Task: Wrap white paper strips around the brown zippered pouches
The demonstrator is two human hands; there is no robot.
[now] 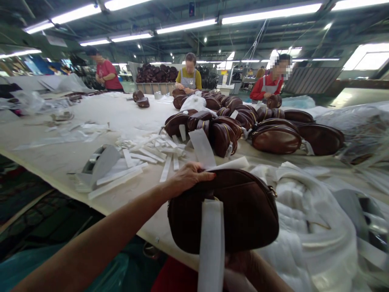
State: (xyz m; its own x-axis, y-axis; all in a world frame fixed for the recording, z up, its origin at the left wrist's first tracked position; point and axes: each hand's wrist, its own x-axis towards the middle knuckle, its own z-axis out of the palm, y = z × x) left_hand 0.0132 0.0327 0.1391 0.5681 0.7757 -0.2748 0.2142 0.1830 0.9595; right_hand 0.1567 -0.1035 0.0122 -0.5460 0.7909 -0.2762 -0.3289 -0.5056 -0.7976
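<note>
A dark brown oval handbag point(243, 219) is held up over the table's near edge. At its upper left rim, my left hand point(190, 177) is closed, thumb on the front face and fingers behind. Hanging down the bag's front is a white strip point(211, 239), its top end at a small gold-coloured ring. Under the bag's lower edge is my right hand point(240, 261), shaded and blurred. Its fingers are hidden behind the bag and strip, so its grip does not show. Another white strip point(202, 148) stands up just beyond my left hand.
Many brown bags point(275, 136) are heaped across the table point(121, 109). Loose white strips point(136, 162) lie left of centre, a pile of white wrapping material point(310, 219) on the right. Three people work across the table, including a person in a checked apron point(188, 79).
</note>
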